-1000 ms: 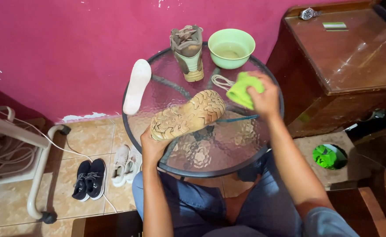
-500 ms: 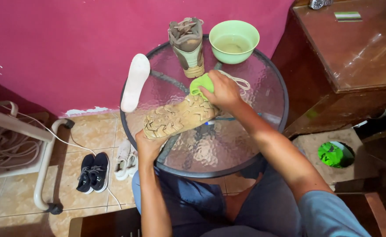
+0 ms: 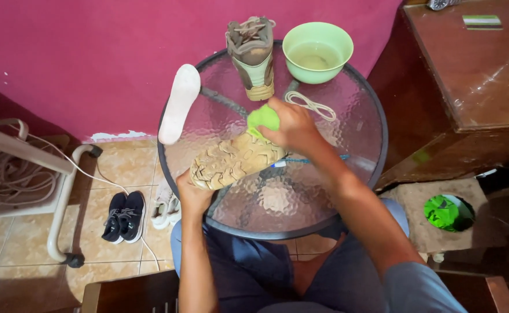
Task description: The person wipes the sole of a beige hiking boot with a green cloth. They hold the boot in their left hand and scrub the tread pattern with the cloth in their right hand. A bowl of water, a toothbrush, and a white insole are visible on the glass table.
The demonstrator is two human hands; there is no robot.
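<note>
- head view: left hand [image 3: 192, 191] grips the near-left end of a tan lugged-sole boot [image 3: 235, 159], lying sole-up on the round textured glass table [image 3: 347, 179]
- right hand [image 3: 292, 124] has its fingers closed on a lime green cloth [image 3: 262, 119], pressed to the boot's far end
- far side: second tan boot [image 3: 253, 55] upright, pale green bowl [image 3: 317, 49] of water to its right, white lace [image 3: 310, 104] just near it
- white insole [image 3: 179, 103] hangs off the table's left edge
- black sneakers [image 3: 124, 215] sit on the floor, left
</note>
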